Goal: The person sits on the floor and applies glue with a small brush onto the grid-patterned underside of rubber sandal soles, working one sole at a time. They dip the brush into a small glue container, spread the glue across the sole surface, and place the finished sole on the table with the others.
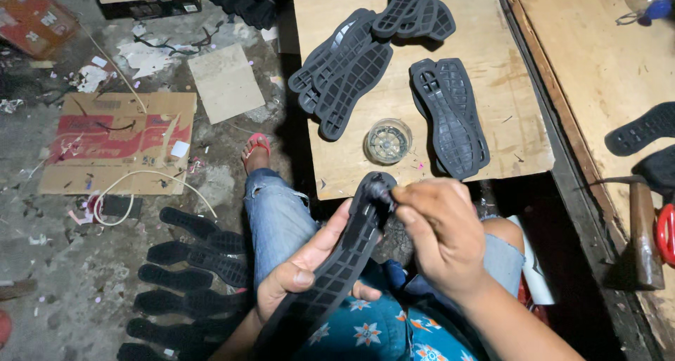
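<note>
While a flattened brown cardboard box (116, 142) with a red printed panel lies on the littered floor (49, 262) at far left, a red carton (28, 16) sits in the top left corner. Black soles (186, 276) line up on the floor just beside the person's jeaned leg. Over the lap, the left hand (299, 273) grips a black shoe sole (341, 262) from below, thumb across its tread. The right hand (439, 234) pinches the sole's upper tip, fingers closed narrowly. Beyond, more soles (344, 73) and a round clear container (387, 141) rest near the wooden board's (492, 23) front edge.
</note>
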